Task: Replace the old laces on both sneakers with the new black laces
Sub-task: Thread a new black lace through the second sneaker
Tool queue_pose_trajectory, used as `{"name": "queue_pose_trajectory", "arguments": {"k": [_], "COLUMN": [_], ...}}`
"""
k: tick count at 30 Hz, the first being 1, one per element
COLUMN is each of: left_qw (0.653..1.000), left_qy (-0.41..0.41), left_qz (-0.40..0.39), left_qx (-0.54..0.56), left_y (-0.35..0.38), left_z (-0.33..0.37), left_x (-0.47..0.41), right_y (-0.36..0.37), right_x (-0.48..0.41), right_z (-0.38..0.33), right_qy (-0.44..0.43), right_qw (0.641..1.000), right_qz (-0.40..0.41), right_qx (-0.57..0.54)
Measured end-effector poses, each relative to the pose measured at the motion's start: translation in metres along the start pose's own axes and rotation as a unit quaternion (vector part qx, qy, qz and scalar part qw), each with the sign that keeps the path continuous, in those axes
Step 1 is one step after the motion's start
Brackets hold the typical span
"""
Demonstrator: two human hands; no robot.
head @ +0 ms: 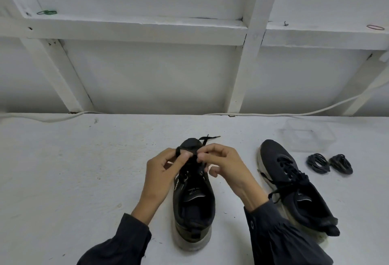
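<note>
One matte black sneaker [193, 201], flat woven lace [210, 137]

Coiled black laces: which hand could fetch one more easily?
Probably the right hand: the coiled laces lie on its side, past the second sneaker; the left hand is farther off. Both now pinch the old lace.

Your left hand [163, 166] and right hand [221, 163] both pinch the black lace [207, 138] over the near sneaker [193, 199] on the white table [73, 170]. To your right lies the second sneaker [294, 184], still laced, with two coiled black laces [329, 163] just beyond it, near a clear plastic container [307, 134].
</note>
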State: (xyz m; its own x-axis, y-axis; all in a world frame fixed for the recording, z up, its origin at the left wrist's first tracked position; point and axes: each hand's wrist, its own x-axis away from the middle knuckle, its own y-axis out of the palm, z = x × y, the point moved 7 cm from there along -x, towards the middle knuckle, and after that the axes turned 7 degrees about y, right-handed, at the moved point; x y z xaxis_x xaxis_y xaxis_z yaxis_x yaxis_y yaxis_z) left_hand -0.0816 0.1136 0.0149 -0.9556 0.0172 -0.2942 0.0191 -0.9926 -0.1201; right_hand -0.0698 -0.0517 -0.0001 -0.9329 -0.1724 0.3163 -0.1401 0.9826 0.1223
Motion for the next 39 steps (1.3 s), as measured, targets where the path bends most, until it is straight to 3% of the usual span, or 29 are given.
{"name": "queue_pose_trajectory", "arguments": {"k": [3,6,9,12,13,15,19,22,26,30,39], "left_qw": [0.993,0.984,0.976,0.958,0.953,0.957,0.976,0.983,0.981,0.978,0.952], "left_qy": [-0.03,-0.077,-0.12,-0.113,-0.108,-0.08,0.021,-0.008,-0.065,-0.064,-0.055], "left_qz": [0.111,0.16,0.12,0.022,-0.014,-0.06,-0.062,-0.073,-0.08,-0.057,-0.119], "left_qx": [-0.009,-0.033,-0.135,-0.263,-0.283,-0.272,-0.207,-0.17,-0.167,-0.192,-0.276], "left_y": [-0.028,-0.059,-0.08,-0.08,-0.075,-0.063,-0.034,-0.012,0.001,0.0,0.009], "left_z": [-0.016,-0.046,-0.076,-0.086,-0.087,-0.079,-0.048,-0.048,-0.057,-0.056,-0.056], "left_x": [0.005,0.013,0.022,0.028,0.028,0.025,0.01,-0.003,-0.011,-0.013,-0.019], "right_y": [-0.033,-0.061,-0.073,-0.068,-0.066,-0.059,-0.031,-0.017,-0.012,-0.01,-0.013], "right_x": [0.001,0.002,-0.002,-0.001,-0.001,-0.007,-0.018,-0.023,-0.026,-0.026,-0.025], "right_z": [0.003,0.013,0.031,0.049,0.05,0.04,0.013,0.009,0.01,0.012,0.015], "right_qy": [-0.009,0.013,0.088,0.186,0.194,0.132,-0.023,-0.053,-0.057,-0.061,-0.052], "right_qw": [0.991,0.981,0.962,0.898,0.877,0.87,0.929,0.933,0.918,0.914,0.94], "right_qz": [0.135,0.179,0.13,0.02,0.009,0.049,0.113,0.131,0.124,0.107,0.115], "right_qx": [0.002,0.078,0.223,0.398,0.439,0.473,0.351,0.332,0.372,0.386,0.317]}}
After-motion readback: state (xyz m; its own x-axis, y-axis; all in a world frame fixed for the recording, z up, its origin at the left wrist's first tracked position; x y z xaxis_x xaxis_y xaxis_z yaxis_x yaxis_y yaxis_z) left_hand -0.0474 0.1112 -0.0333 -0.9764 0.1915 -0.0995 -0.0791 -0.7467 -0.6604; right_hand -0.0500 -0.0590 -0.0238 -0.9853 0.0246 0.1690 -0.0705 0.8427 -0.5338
